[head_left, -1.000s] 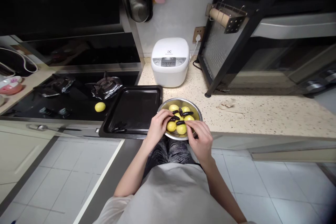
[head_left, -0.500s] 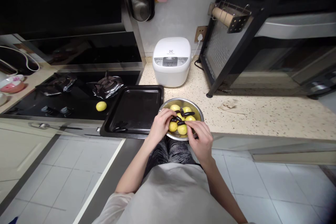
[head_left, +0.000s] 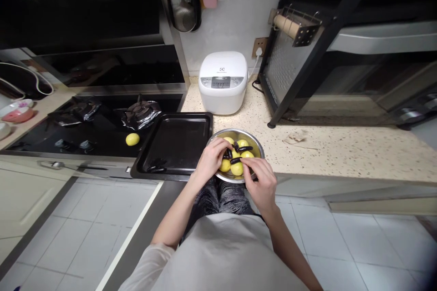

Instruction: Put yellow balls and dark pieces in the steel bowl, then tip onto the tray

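Pinching 1 end of a glossy black elongated piece (head_left: 235, 160), near the bowl's centre, between the nearly closed fingers of the right hand (head_left: 262, 175) at 4 o'clock. Reaching over the round silver metal bowl (head_left: 258, 144) at 9 o'clock with the left hand (head_left: 213, 154), curling its fingers almost together; being unable to tell whether gripping anything. Working above smooth yellow lemons (head_left: 236, 169), beside a rectangular black tray (head_left: 180, 141) at 9 o'clock.

On the white rice cooker (head_left: 223, 97), a square emblem (head_left: 222, 69) sits above small lettering — it reads "Electrolux". Below, the display (head_left: 221, 82) shows digits — too small to read surely — between tiny illegible button labels.
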Action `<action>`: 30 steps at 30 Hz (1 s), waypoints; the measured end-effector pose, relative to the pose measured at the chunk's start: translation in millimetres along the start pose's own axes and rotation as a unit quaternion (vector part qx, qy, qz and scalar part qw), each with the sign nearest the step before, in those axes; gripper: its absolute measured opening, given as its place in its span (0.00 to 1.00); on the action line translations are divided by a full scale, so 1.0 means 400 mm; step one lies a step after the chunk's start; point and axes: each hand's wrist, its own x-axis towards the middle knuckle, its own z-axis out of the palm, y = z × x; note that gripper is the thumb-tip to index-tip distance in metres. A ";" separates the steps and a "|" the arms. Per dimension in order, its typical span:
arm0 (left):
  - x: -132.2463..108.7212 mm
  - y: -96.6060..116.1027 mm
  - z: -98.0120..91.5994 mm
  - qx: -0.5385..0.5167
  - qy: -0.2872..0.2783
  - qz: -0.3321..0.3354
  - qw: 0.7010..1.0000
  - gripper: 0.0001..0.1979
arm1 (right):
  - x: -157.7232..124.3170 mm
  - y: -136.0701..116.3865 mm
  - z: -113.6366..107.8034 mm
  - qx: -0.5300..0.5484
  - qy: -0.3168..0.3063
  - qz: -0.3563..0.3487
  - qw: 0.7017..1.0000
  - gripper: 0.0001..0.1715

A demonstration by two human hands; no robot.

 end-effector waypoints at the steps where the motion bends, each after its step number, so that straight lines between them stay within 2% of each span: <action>1: -0.003 0.000 0.000 0.004 0.009 -0.004 1.000 0.11 | -0.001 0.000 0.001 0.000 -0.001 0.000 1.000 0.12; 4: -0.011 0.005 0.000 0.003 0.031 -0.023 0.999 0.09 | -0.002 -0.001 0.003 -0.001 0.000 0.002 1.000 0.12; 8: -0.021 0.024 -0.006 -0.015 0.019 -0.043 0.999 0.07 | -0.001 -0.003 0.004 -0.005 0.003 0.005 1.000 0.12; 12: -0.035 0.030 -0.036 0.008 0.040 -0.045 0.998 0.07 | 0.000 0.001 -0.001 0.001 0.006 0.001 1.000 0.12; 16: -0.075 0.005 -0.106 0.083 0.079 -0.082 0.990 0.08 | -0.004 0.006 -0.005 0.007 0.002 0.005 1.000 0.12; 18: -0.106 -0.015 -0.153 0.136 0.078 -0.114 0.981 0.09 | -0.007 0.008 -0.002 0.008 -0.001 0.006 1.000 0.12; 21: -0.160 -0.046 -0.231 0.213 0.053 -0.181 0.959 0.10 | -0.012 0.007 0.006 0.014 -0.005 0.000 1.000 0.12; 25: -0.225 -0.077 -0.321 0.297 0.019 -0.277 0.914 0.11 | -0.017 0.002 0.014 0.022 -0.011 0.002 1.000 0.12; 30: -0.274 -0.090 -0.379 0.326 -0.031 -0.346 0.879 0.07 | -0.015 0.001 0.011 0.016 -0.008 -0.002 1.000 0.12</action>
